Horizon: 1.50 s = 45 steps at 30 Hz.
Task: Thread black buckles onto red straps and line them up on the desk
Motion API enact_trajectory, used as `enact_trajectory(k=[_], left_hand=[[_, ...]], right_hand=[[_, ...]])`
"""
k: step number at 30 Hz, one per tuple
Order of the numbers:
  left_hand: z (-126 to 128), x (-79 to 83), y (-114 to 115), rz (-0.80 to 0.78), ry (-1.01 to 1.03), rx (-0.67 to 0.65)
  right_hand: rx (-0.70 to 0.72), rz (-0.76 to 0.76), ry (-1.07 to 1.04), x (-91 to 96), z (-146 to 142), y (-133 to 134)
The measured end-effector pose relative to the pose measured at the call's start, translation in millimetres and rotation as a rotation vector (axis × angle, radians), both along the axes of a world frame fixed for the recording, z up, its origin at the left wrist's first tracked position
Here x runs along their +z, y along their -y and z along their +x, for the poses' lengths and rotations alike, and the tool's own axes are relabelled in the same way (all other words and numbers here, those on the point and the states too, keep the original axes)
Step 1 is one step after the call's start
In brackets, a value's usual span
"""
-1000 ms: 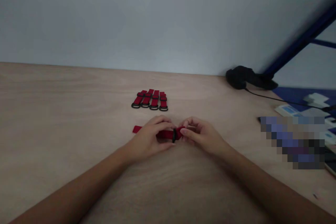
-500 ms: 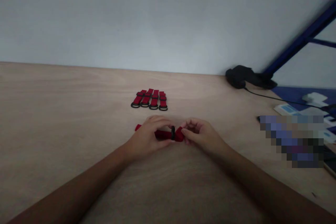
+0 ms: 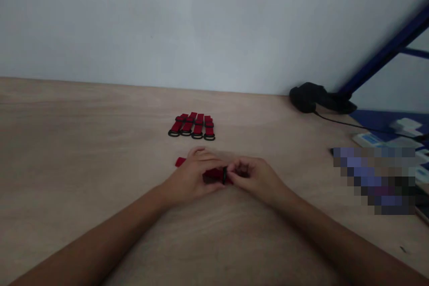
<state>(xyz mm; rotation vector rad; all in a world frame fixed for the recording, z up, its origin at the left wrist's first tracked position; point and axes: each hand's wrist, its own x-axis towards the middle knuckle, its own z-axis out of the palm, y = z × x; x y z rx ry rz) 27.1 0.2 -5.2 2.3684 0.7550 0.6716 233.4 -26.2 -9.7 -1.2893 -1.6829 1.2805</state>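
Note:
A red webbing strap [image 3: 213,173] lies under and between my hands, its free end poking out to the left of my left hand. Across the strap stands a small black buckle [image 3: 225,175]. My left hand [image 3: 193,174] is closed around the strap, with thumb and fingertips at the top and bottom of the buckle. Just right of the buckle, my right hand [image 3: 253,176] pinches the strap's short end, which is mostly hidden by the fingers. Farther back, several finished-looking red straps [image 3: 197,126] with black sliders and D-shaped rings lie side by side.
A wooden tabletop [image 3: 83,143] runs back to a pale wall. At the back right sits a black object [image 3: 308,97] with a cable [image 3: 351,124] leading right. White items [image 3: 368,139] and a blurred-out patch [image 3: 375,183] occupy the right side, near a blue frame [image 3: 385,53].
My right hand has moved in against the buckle, and the red end that showed beside it is now mostly covered. My left hand still holds the strap.

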Motion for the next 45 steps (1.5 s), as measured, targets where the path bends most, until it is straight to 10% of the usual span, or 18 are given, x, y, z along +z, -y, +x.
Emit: enact_trajectory(k=[16, 25, 45], left_hand=[[2, 1.6, 4, -0.030, 0.071, -0.027], [5, 6.1, 6, -0.423, 0.165, 0.030], [12, 0.7, 8, -0.479, 0.309, 0.158]], right_hand=[[0.113, 0.028, -0.202, 8.8, 1, 2], [0.069, 0.020, -0.132, -4.5, 1, -1], [0.042, 0.515, 0.197, 15.2, -5, 2]])
